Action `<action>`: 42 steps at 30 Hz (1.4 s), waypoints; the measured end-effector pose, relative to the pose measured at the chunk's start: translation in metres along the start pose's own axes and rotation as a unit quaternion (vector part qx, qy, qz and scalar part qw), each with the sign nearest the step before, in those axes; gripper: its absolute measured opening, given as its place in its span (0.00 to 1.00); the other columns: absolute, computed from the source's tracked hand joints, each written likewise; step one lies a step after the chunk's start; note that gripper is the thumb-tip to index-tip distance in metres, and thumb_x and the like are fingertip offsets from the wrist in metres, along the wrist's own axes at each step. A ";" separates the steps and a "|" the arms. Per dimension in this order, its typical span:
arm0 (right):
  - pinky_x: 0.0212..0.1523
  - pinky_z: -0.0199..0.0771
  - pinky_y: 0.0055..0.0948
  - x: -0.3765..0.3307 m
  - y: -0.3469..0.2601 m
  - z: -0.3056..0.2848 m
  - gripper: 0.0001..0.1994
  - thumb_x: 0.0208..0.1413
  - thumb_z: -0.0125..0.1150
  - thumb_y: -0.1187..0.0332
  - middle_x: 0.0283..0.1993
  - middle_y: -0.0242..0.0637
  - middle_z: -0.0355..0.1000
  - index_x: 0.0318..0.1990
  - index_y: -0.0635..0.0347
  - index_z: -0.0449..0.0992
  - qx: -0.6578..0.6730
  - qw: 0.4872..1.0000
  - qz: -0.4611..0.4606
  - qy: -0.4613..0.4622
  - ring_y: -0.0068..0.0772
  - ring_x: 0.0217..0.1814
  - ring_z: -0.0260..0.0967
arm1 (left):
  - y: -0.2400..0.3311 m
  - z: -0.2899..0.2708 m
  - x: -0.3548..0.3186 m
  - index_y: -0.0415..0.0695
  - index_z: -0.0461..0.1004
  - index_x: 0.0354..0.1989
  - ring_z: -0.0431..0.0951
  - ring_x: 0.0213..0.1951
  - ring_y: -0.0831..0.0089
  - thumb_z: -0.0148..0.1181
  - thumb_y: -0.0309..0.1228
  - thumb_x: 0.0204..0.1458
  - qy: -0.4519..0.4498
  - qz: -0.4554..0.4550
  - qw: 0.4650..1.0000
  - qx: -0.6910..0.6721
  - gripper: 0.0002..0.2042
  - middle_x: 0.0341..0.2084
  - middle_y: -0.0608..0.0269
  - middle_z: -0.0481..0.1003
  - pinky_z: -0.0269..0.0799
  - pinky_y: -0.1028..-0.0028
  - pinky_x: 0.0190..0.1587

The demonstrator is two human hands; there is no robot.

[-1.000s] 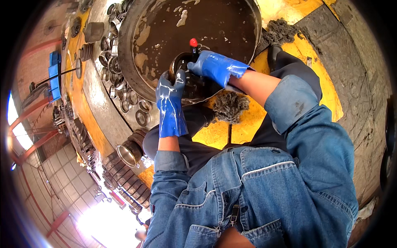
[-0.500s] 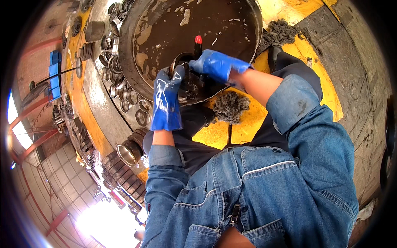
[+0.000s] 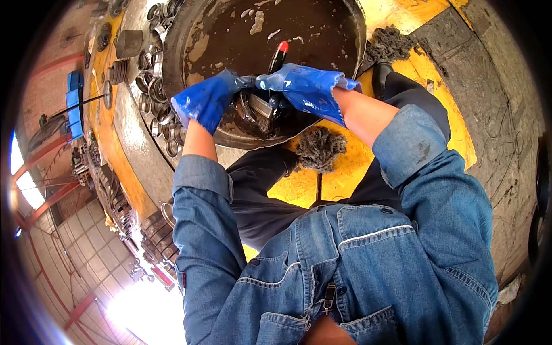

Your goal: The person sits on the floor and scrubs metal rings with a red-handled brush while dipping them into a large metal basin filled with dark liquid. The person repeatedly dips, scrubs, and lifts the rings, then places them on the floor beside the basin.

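Read as a clock face, the view has at its far left, between nine and ten o'clock, a blue box (image 3: 75,106). At ten o'clock, many metal rings (image 3: 158,66) lie heaped on a grey surface (image 3: 131,123), close along the wall of a large round basin (image 3: 174,63). The basin spans eleven to one o'clock and contains brown liquid (image 3: 310,31) with pale foam patches. At eleven o'clock the left hand (image 3: 225,86), in a wet blue glove, reaches over the basin with its fingers drawn together beside the other thumb; whether they grip anything, I cannot tell. Just below them is a dark ring (image 3: 244,108), inside the basin's near edge. A brush (image 3: 279,58) crosses there near twelve o'clock, its red-tipped black handle pointing up toward one and its bristles down by the ring. The right hand (image 3: 290,80), gloved too, is closed around the handle. At two o'clock sits a grey fibrous tangle (image 3: 321,149) on a yellow surface (image 3: 457,132); another tangle (image 3: 392,45) lies between one and two, near a black shoe (image 3: 380,79).
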State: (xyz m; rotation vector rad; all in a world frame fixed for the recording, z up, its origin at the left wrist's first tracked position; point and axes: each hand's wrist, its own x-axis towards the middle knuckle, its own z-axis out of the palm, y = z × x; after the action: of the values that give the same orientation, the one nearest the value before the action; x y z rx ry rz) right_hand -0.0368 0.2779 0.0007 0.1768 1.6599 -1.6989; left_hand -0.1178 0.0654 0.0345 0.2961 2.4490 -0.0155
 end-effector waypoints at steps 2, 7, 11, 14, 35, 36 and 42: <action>0.36 0.71 0.38 -0.001 0.007 0.003 0.21 0.61 0.62 0.49 0.31 0.42 0.79 0.42 0.59 0.85 -0.058 0.992 -0.111 -0.010 0.36 0.32 0.75 | 0.002 -0.005 0.004 0.43 0.85 0.43 0.77 0.26 0.72 0.63 0.46 0.62 0.004 -0.001 1.000 0.022 0.17 0.28 0.58 0.83 0.73 0.67 0.31; 0.44 0.79 0.48 0.038 0.022 0.035 0.19 0.55 0.66 0.50 0.36 0.49 0.81 0.46 0.53 0.83 -0.426 0.888 -0.167 0.048 0.55 0.41 0.80 | -0.021 0.010 0.013 0.43 0.85 0.46 0.78 0.28 0.67 0.63 0.49 0.61 -0.019 0.056 0.989 -0.133 0.21 0.31 0.54 0.83 0.73 0.63 0.33; 0.45 0.79 0.47 0.038 0.013 0.029 0.18 0.55 0.66 0.51 0.41 0.45 0.82 0.46 0.50 0.85 -0.421 0.895 -0.140 0.033 0.55 0.43 0.80 | -0.028 0.039 -0.005 0.31 0.83 0.45 0.78 0.31 0.67 0.71 0.54 0.55 0.016 -0.039 0.949 -0.311 0.30 0.32 0.55 0.83 0.73 0.64 0.37; 0.42 0.76 0.40 0.001 -0.008 0.009 0.20 0.58 0.64 0.50 0.37 0.41 0.82 0.45 0.56 0.86 -0.175 0.982 -0.070 0.028 0.42 0.38 0.79 | -0.018 0.077 -0.046 0.31 0.82 0.47 0.79 0.33 0.70 0.72 0.49 0.56 0.137 -0.065 0.903 -0.401 0.28 0.33 0.55 0.83 0.76 0.67 0.41; 0.42 0.73 0.42 -0.007 -0.001 -0.001 0.22 0.56 0.63 0.47 0.33 0.43 0.81 0.42 0.59 0.85 -0.081 0.993 -0.087 -0.004 0.45 0.35 0.78 | -0.018 0.005 0.007 0.43 0.84 0.44 0.74 0.28 0.70 0.58 0.48 0.66 -0.063 0.043 0.996 -0.037 0.19 0.25 0.61 0.79 0.69 0.68 0.32; 0.44 0.73 0.42 -0.009 -0.002 -0.001 0.22 0.56 0.63 0.48 0.34 0.44 0.81 0.42 0.59 0.85 -0.117 0.990 -0.082 0.001 0.46 0.36 0.78 | -0.012 0.002 0.008 0.44 0.84 0.44 0.75 0.28 0.69 0.59 0.49 0.65 -0.050 0.014 0.999 -0.008 0.20 0.26 0.61 0.79 0.69 0.67 0.32; 0.45 0.84 0.45 0.026 0.011 0.028 0.14 0.51 0.68 0.51 0.40 0.37 0.84 0.41 0.43 0.87 -0.541 0.824 -0.157 0.058 0.46 0.45 0.83 | 0.036 -0.017 -0.004 0.42 0.86 0.38 0.75 0.28 0.70 0.65 0.57 0.57 -0.030 -0.083 0.995 -0.054 0.26 0.27 0.62 0.81 0.69 0.64 0.33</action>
State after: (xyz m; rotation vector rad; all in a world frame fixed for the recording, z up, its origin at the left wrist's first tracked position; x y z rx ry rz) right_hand -0.0378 0.2433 -0.0185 -0.5787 2.5814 -0.6976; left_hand -0.1175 0.1012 0.0525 0.0438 2.3973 0.0357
